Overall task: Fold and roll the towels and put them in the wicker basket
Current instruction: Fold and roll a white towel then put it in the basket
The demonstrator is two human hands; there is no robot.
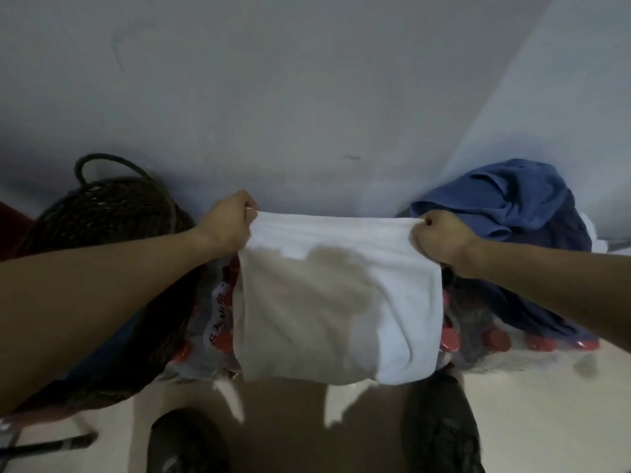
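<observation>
A white towel (341, 302) hangs stretched out in front of me, folded double, its lower edge at about knee height. My left hand (228, 221) pinches its top left corner and my right hand (440, 238) grips its top right corner, fingers curled. The dark wicker basket (109, 213) with a loop handle stands on the left against the wall, partly behind my left forearm. A heap of blue towels (505, 199) lies at the right in the room's corner.
Shrink-wrapped packs of bottles with red caps (485, 339) sit on the floor behind the white towel, between basket and blue heap. My two dark shoes (440, 425) stand on the pale floor below. A grey wall is close ahead.
</observation>
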